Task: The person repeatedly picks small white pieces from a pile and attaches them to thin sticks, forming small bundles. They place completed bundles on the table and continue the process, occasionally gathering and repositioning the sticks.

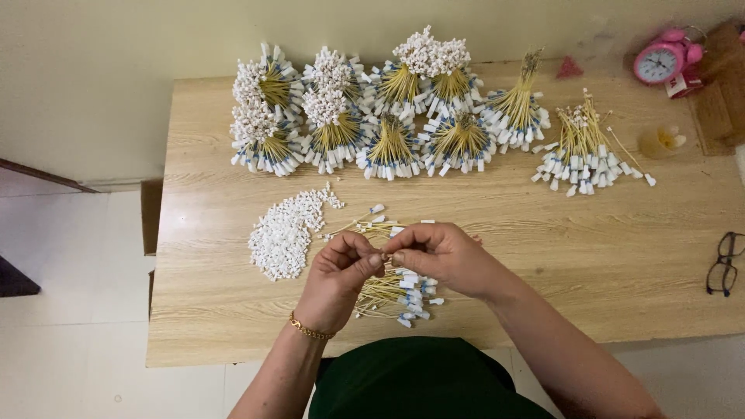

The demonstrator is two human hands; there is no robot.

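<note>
Two hands meet over the middle of a wooden table (233, 310) in the head view, the only view there is. The left hand (339, 273) and the right hand (437, 256) have their fingertips pinched together on something small — most likely one yellow wire with a white plastic cap, though the piece itself is too small to make out for sure. Both sets of fingers are closed tight, thumb against forefinger, touching each other at the tips.

Just under the hands lies a loose pile of wires (392, 291), and just to the left of it a heap of white caps (283, 237). Along the far edge sit the finished bundles (372, 116), with a looser bunch (586, 147) to their right. A pink alarm clock (663, 58) stands in the far right corner and a pair of glasses (723, 264) lies at the right edge.

The risk looks slight but real — a forearm brushing the cap heap could scatter it, or a poor grip could let the tiny piece drop among the loose wires.
</note>
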